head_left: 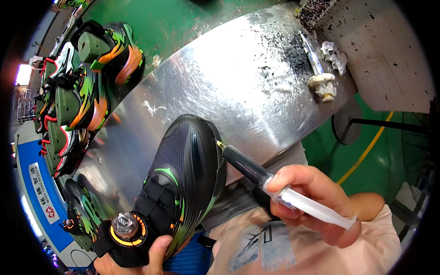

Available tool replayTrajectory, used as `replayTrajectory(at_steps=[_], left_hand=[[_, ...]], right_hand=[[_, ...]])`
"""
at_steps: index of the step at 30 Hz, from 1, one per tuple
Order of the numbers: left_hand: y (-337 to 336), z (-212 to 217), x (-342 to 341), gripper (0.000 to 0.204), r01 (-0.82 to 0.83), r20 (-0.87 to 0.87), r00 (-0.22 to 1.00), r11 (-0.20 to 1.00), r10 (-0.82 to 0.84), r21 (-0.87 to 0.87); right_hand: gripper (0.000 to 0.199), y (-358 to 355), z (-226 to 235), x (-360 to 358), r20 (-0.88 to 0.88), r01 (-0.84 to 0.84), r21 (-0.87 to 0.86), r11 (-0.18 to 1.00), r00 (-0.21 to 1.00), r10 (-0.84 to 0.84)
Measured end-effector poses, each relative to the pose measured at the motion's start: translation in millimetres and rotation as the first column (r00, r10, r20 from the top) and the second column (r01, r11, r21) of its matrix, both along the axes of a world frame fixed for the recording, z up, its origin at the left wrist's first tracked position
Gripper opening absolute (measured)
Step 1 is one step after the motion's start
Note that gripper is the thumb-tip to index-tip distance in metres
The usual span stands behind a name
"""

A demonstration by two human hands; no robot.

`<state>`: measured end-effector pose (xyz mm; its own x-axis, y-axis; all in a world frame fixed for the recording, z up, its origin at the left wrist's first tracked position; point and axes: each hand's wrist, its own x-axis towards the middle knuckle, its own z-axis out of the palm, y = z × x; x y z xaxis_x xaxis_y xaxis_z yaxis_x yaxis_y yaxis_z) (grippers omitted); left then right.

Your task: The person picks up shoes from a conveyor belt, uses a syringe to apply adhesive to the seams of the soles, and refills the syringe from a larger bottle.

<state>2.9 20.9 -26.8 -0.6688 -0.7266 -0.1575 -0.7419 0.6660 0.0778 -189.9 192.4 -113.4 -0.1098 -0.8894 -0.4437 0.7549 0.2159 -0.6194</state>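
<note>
My left hand (158, 253) is closed around the heel end of a black sneaker (187, 158) with green and orange accents, its toe pointing away from me. A shoe last sits inside, with a shiny metal knob (124, 224) at the ankle opening. In my right hand (316, 201) is a syringe (247, 164) filled with dark fluid, its white plunger extending back past my palm. The yellowish tip of the syringe meets the edge of the sole near the toe; whether it touches cannot be told.
A metal tabletop (197, 68) spreads beneath, smudged black at its far right. There lie a second syringe (313, 57) wrapped with tissue and a crumpled tissue (334, 57). Several sneakers on green lasts (82, 101) line the left. A stained light panel (385, 59) stands at right.
</note>
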Motion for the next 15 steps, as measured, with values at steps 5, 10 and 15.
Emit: replayTrajectory(at_steps=[5, 10, 15], left_hand=[[14, -9, 11, 0.052, -0.189, -0.132, 0.971, 0.979, 0.197, 0.074], [21, -11, 10, 0.049, -0.163, -0.129, 0.977, 0.984, 0.17, 0.069], [28, -3, -2, 0.039, -0.173, -0.064, 0.983, 0.985, 0.173, 0.009]], right_hand=[[0.103, 1, 2, 32, -0.13, 0.149, -0.226, 0.963, 0.975, -0.182], [0.09, 10, 6, 57, -0.461, 0.119, -0.18, 0.976, 0.867, -0.19], [0.066, 13, -9, 74, -0.347, 0.049, -0.323, 0.945, 0.923, -0.167]])
